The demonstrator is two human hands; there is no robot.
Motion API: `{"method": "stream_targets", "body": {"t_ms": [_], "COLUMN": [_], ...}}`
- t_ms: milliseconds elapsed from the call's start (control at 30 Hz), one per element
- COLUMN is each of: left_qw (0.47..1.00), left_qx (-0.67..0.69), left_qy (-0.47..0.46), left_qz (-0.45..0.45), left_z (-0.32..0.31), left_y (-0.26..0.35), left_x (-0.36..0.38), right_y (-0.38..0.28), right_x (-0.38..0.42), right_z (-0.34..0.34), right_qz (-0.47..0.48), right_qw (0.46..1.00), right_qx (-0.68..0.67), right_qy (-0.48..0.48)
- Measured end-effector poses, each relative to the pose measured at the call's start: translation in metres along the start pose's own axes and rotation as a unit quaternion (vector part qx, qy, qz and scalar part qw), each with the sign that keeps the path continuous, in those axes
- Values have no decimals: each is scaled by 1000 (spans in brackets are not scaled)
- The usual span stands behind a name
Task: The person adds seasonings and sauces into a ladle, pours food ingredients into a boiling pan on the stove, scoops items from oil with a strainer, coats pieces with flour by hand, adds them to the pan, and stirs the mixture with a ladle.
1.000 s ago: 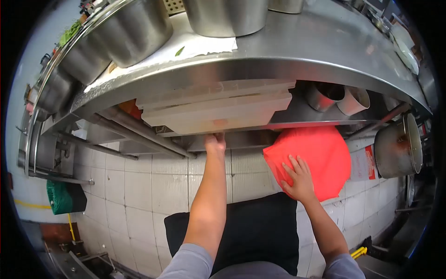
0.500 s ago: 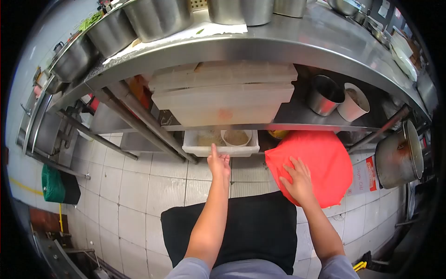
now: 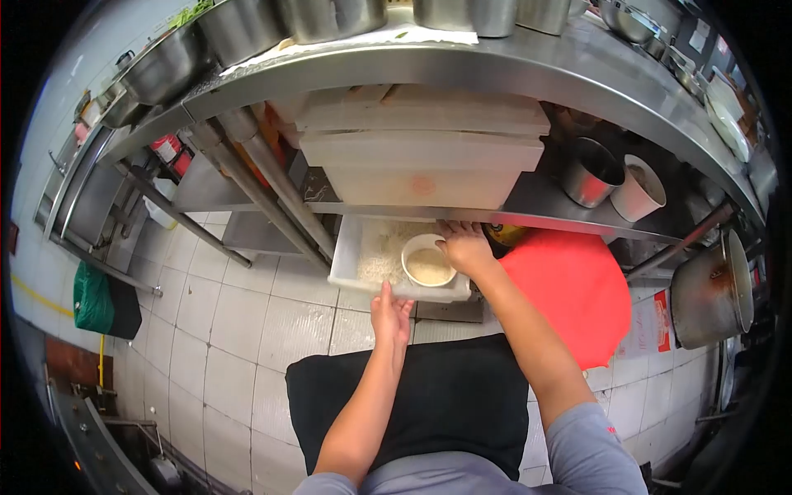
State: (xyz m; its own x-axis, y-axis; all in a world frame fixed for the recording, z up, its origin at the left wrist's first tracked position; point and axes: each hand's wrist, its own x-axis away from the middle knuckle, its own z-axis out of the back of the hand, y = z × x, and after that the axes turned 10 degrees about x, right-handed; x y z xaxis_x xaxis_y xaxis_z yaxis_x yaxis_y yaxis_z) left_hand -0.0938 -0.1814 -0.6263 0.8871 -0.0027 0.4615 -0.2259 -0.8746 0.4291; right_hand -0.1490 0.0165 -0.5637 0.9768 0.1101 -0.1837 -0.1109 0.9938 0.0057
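The left hand [image 3: 392,318] touches the front of the white bin [image 3: 346,279]; the right hand [image 3: 466,249] reaches beside the bowl [image 3: 419,247] inside. Can't tell if either grips. Seemingly a steadying step, calling for level support.

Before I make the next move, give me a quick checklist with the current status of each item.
1. White bin reachable below the shelf: ok, its front part sticks out.
2. Left hand at the bin's front rim: ok, fingertips are there.
3. Right hand gripping the bowl: cannot tell; it is beside the bowl, but its fingertips' hold is unclear.
4. Bowl upright: ok, with pale grains inside.
5. Bin free of loose grains: not ok, they lie left of the bowl.
6. Red cover off the bowl: ok, it is to the right.
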Motion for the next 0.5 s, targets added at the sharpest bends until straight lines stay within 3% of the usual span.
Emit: {"method": "stream_targets", "body": {"t_ms": [67,200,300,400,467,500], "left_qw": [1000,1000,1000,999,998,998], "left_qx": [-13,-23,-26,-39,-52,-54], "left_qy": [-10,8,4,-13,-18,-14], "left_qz": [14,8,10,13,21,24], "left_z": [10,23,27,34,39,37], "left_y": [5,10,11,15,14,14], "left_x": [19,48,51,44,46,47], "right_y": [0,2,0,-9,-19,-24], "right_x": [1,3,6,18,26,25], "right_z": [-7,-7,8,11,-2,-8], "right_qz": [6,5,14,4,-9,-10], "right_qw": [998,996,994,996,998,998], "right_qx": [18,39,-26,-68,54,54], "right_qy": [66,79,101,58,-9,-11]}}
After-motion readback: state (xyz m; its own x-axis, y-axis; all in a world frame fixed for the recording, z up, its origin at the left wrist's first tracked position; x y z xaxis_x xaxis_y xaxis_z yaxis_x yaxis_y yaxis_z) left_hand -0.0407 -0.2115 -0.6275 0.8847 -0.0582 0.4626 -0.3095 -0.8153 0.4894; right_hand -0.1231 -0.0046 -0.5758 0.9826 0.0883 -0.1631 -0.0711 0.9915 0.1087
